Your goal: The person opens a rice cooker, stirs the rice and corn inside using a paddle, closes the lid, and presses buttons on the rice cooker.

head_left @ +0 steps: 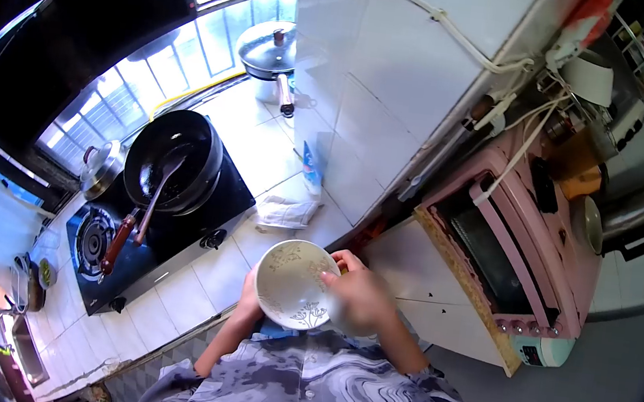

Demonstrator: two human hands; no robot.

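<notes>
A white bowl with a leaf pattern inside is held in front of my body, its open side facing up. My left hand grips its left side, fingers mostly hidden behind the wall. On the right rim lies my right hand, its thumb over the edge and its fingers curled round; part of this hand is blurred. Something pale and blurred beneath the right hand cannot be made out. Beyond the bowl, a folded white cloth lies on the tiled counter.
A black wok with a spatula sits on the gas stove at the left. A lidded pan stands near the window. At the right is a pink toaster oven on a wooden-edged top, with a steel pot behind.
</notes>
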